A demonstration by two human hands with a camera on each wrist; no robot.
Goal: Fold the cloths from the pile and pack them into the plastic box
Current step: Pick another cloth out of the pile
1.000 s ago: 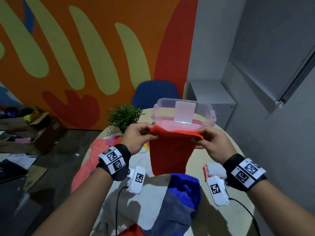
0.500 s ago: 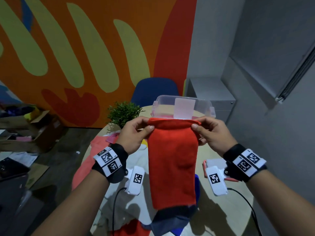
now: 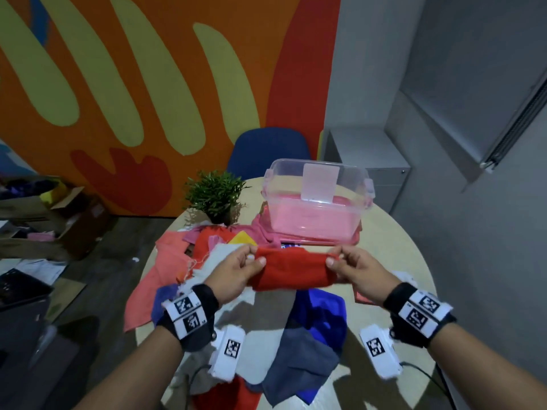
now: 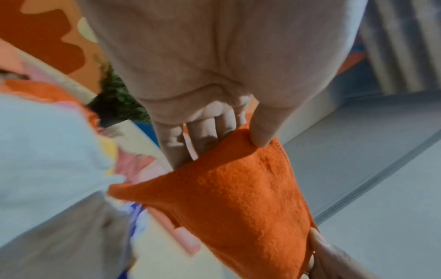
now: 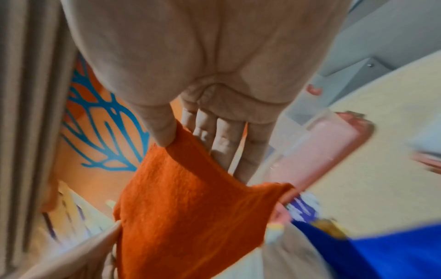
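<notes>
No legible text; wrist markers seemingly coded.

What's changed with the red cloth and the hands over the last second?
The red cloth, which hung long from both hands in front of the plastic box, is now a short band held low over the cloth pile. The left hand and right hand came down, each pinching an end as before. Box and plant stayed put.

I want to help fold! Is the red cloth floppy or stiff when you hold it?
Probably floppy: the red cloth sags between the left hand and right hand pinching its ends. It looks fuzzy, so likely not slippery, and probably light.
</notes>
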